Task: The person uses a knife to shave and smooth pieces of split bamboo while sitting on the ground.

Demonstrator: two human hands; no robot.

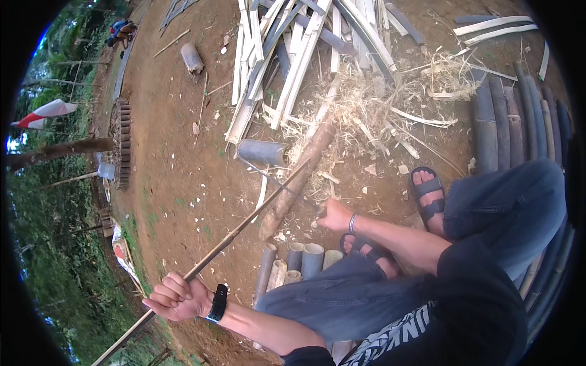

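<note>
My left hand [178,297], a black band at its wrist, is closed around a long narrow bamboo strip [227,239]. The strip slants up to the right, its far end lying over a brown log [318,139] on the ground. My right hand [337,216] grips the handle of a curved, hook-tipped blade [285,189], a sickle-like knife. Its thin grey blade points up and left, crossing the strip near the log. Whether the edge touches the strip, I cannot tell. Most of the handle is hidden in my fist.
Pale shavings [366,119] surround the log's far end, below a heap of split bamboo [308,61]. A short bamboo tube [261,151] lies left of the log. Cut bamboo sections [312,259] stand by my knee. Bamboo poles [503,122] are stacked at right.
</note>
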